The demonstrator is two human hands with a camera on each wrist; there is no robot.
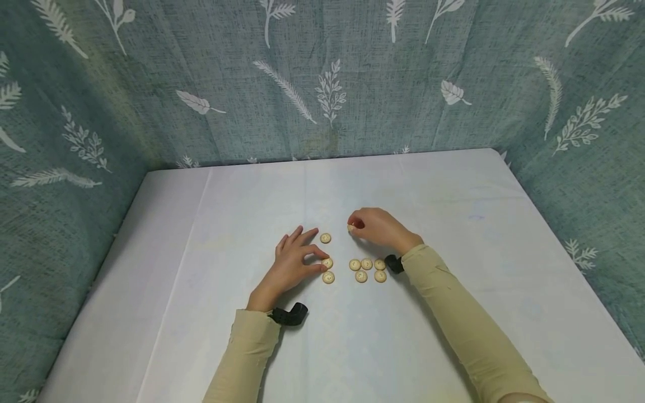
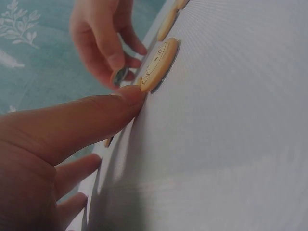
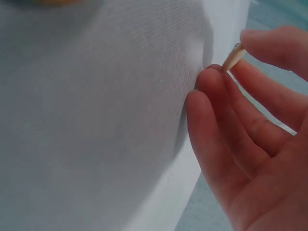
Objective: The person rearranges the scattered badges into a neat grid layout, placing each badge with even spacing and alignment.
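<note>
Between thumb and index finger, my left hand (image 1: 289,266) pinches a pale round wooden disc (image 1: 328,262) lying on the table, its other fingers spread. A second disc (image 1: 328,277) lies just nearer, and a third disc (image 1: 325,238) just beyond. At the left thumb's tip in the left wrist view, a disc (image 2: 160,65) shows a line-drawn face. My right hand (image 1: 378,228) holds another disc (image 3: 234,57) on edge between thumb and fingers, low over the table. In the left wrist view this held disc shows a dark patch.
Several more discs (image 1: 367,264) lie in two short rows near the right wrist. A white cloth covers the table (image 1: 428,347). Green leaf-patterned curtains (image 1: 322,101) stand around its back and sides. Each wrist wears a black camera band (image 1: 289,314).
</note>
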